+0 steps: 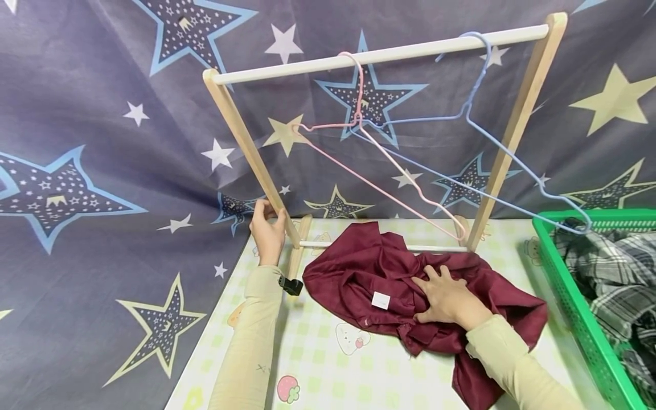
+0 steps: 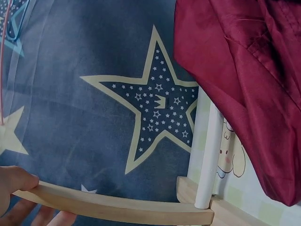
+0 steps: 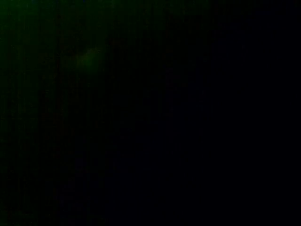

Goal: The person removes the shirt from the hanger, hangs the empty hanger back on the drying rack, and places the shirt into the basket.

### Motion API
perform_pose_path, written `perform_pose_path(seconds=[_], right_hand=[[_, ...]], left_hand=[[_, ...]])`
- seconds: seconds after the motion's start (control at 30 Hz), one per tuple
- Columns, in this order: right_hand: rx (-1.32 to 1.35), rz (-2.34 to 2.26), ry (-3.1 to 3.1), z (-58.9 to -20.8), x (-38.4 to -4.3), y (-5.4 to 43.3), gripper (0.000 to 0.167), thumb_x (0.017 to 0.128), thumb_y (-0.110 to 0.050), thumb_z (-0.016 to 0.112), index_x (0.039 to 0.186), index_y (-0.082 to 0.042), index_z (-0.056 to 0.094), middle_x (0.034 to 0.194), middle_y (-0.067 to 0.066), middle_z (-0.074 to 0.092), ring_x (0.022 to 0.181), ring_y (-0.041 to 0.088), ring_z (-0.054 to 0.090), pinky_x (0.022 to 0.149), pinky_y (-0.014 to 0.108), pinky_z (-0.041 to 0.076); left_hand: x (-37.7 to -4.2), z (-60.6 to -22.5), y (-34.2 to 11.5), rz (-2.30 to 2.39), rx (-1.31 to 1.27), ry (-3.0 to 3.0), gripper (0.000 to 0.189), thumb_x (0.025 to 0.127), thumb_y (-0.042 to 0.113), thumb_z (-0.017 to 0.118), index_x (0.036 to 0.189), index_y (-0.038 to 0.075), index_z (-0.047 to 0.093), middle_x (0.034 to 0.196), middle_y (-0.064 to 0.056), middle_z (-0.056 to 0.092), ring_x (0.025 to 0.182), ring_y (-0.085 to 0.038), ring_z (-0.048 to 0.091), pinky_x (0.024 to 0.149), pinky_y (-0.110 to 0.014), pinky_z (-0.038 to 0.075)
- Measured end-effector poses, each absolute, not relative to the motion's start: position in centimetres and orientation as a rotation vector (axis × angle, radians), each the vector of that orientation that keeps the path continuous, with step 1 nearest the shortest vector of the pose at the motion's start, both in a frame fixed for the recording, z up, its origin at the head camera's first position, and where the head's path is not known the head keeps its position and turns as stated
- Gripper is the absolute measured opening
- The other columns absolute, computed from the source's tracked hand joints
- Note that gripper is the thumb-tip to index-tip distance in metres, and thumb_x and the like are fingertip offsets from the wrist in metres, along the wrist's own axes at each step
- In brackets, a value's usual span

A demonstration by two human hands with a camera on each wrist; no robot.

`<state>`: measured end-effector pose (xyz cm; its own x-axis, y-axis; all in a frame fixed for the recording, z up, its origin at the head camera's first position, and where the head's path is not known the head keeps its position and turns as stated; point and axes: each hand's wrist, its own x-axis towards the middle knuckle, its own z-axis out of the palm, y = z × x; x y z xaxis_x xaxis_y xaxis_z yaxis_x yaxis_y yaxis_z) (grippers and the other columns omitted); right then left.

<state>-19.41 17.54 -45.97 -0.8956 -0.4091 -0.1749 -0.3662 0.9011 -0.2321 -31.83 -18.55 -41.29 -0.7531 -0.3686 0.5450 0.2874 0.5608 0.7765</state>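
Observation:
My left hand grips the left wooden post of a small clothes rack near its lower end. In the left wrist view, the thumb lies on one side of that post and the fingers on the other. A crumpled maroon garment with a white label lies on the table in front of the rack. On top of it rests my right hand, fingers spread. A pink hanger and a blue hanger hang from the rack's white top bar. The right wrist view is nearly black.
To the right stands a green basket with black-and-white plaid cloth in it. The table carries a pale checked cover. Behind the rack hangs a dark star-patterned curtain.

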Motion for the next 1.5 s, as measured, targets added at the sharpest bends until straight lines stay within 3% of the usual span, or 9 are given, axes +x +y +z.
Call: perform_pose_path(seconds=[0.13,0.37,0.57,0.73,1.03,1.27,1.5], right_hand=[[-0.634,-0.329,2.864,-46.2,-18.7,17.2,0.074,0.076,-0.038,0.082,0.137,-0.005,0.057,0.135,0.028,0.045,0.123,0.052,0.042,0.078,0.077,0.045],[-0.821,-0.260,2.952,-46.6,-17.9,17.6,0.065,0.081,-0.037,0.080,0.134,-0.006,0.059,0.124,0.025,0.051,0.114,0.045,0.050,0.070,0.066,0.052],[-0.943,-0.243,2.975,-46.9,-17.3,18.0,0.057,0.083,-0.030,0.079,0.133,-0.011,0.059,0.118,0.019,0.057,0.111,0.039,0.055,0.073,0.062,0.053],[-1.043,-0.224,3.019,-46.6,-17.0,18.3,0.048,0.085,-0.023,0.078,0.128,-0.008,0.060,0.112,0.018,0.058,0.106,0.036,0.056,0.069,0.056,0.054],[-1.107,-0.176,3.066,-42.7,-16.9,19.0,0.048,0.086,-0.018,0.076,0.128,-0.004,0.058,0.113,0.021,0.057,0.105,0.038,0.056,0.067,0.051,0.055],[-1.137,-0.161,3.170,-39.2,-16.5,20.3,0.043,0.083,-0.018,0.079,0.118,-0.007,0.057,0.106,0.018,0.055,0.096,0.035,0.056,0.059,0.049,0.052],[-1.067,-0.223,3.192,-36.3,-15.7,22.1,0.035,0.086,-0.014,0.076,0.111,-0.009,0.052,0.104,0.014,0.052,0.095,0.035,0.054,0.056,0.050,0.050]], left_hand=[[-31.8,-41.3,-18.6,-1.215,0.079,-2.106,0.016,0.091,0.005,0.069,0.103,0.003,0.058,0.105,-0.017,0.070,0.095,-0.031,0.068,0.086,-0.043,0.055],[-31.7,-41.3,-18.6,-1.226,0.084,-2.109,0.017,0.092,0.006,0.069,0.104,0.002,0.059,0.106,-0.017,0.069,0.096,-0.032,0.067,0.088,-0.043,0.054],[-31.6,-41.4,-18.5,-1.233,0.070,-2.111,0.016,0.092,0.007,0.068,0.105,0.003,0.059,0.108,-0.017,0.069,0.099,-0.031,0.066,0.091,-0.041,0.053],[-31.7,-41.5,-18.7,-1.231,0.078,-2.100,0.016,0.092,0.006,0.068,0.105,0.003,0.059,0.108,-0.016,0.069,0.099,-0.031,0.067,0.090,-0.041,0.054],[-31.8,-41.4,-18.6,-1.238,0.073,-2.093,0.016,0.092,0.005,0.068,0.104,0.002,0.059,0.107,-0.018,0.070,0.097,-0.032,0.067,0.090,-0.044,0.054],[-32.0,-41.4,-18.5,-1.251,0.052,-2.085,0.016,0.091,0.004,0.068,0.105,0.001,0.058,0.108,-0.019,0.069,0.098,-0.033,0.068,0.091,-0.052,0.053],[-31.9,-41.3,-18.4,-1.252,0.062,-2.093,0.017,0.091,0.004,0.069,0.104,0.002,0.059,0.107,-0.019,0.070,0.097,-0.033,0.068,0.092,-0.051,0.053]])
